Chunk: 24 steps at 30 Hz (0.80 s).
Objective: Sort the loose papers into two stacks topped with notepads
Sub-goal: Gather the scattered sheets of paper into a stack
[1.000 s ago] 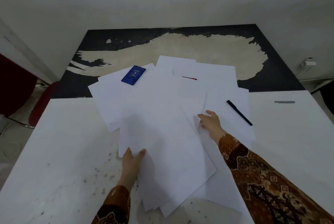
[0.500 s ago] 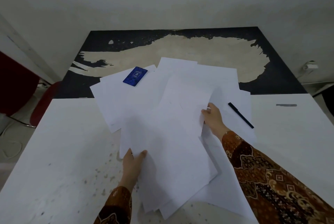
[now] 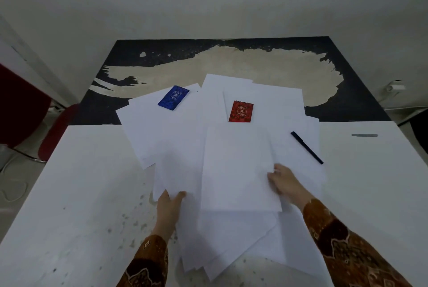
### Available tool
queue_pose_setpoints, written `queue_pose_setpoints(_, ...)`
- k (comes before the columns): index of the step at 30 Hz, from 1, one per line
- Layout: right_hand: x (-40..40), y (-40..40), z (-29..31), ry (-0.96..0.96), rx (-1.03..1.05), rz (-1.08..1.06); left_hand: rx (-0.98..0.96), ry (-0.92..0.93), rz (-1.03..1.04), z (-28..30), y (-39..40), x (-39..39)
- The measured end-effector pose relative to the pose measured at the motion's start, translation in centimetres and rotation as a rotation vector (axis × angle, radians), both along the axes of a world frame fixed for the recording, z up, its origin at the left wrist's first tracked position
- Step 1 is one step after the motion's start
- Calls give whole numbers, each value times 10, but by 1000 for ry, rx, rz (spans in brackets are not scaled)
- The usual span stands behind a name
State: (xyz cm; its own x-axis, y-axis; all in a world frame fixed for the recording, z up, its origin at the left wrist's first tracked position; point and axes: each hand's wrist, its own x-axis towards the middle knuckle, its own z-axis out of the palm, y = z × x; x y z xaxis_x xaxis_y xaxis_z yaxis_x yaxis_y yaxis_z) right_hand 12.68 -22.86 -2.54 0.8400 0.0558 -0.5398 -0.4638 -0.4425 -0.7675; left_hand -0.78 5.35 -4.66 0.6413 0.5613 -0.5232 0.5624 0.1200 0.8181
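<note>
Several loose white papers point(image 3: 176, 138) lie fanned across the middle of the white table point(image 3: 69, 194). My right hand point(image 3: 283, 182) pinches the right edge of one sheet point(image 3: 236, 166) that lies on top of the pile. My left hand point(image 3: 169, 205) grips the near left edge of the lower sheets, thumb on top. A blue notepad point(image 3: 173, 98) rests on the far left papers. A red notepad point(image 3: 240, 111) lies on the far middle papers, uncovered.
A black pen point(image 3: 306, 147) lies on the papers at the right. A small grey strip point(image 3: 364, 135) sits on the table's far right. Beyond the white table is a worn black and tan surface point(image 3: 231, 64). A red chair point(image 3: 55, 131) stands at the left.
My right hand pulled one sheet toward me from the far middle of the pile, uncovering the red notepad. My left hand stayed on the near edge of the papers.
</note>
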Motion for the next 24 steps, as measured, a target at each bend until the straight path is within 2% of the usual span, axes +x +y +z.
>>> queue_pose_setpoints(2, -14, 7, -5, -15, -85, 125, -54, 2, 72, 3, -1, 1)
queue_pose_setpoints(5, -25, 17, -6, -55, -128, 193, -125, -18, 142, 7, -2, 3)
queue_pose_setpoints(8, -34, 27, -5, -161, -176, 329, -43, -70, 68, 10, -7, 2)
queue_pose_setpoints(11, -43, 35, -8, -267, -210, 473, 83, -44, -17, 11, -11, -1)
queue_pose_setpoints(14, -39, 40, -13, -341, -236, 399, 47, -84, -38, 13, -11, 2)
queue_pose_setpoints(17, -26, 37, -1, -186, -43, 146, -36, -191, -114, 28, -8, 7)
queue_pose_setpoints(21, -15, 22, 8, 101, 356, 60, -68, -280, -228, 46, -4, 26)
queue_pose_setpoints(24, -17, 19, 7, 55, 412, -4, -66, -320, -240, 57, -11, 41)
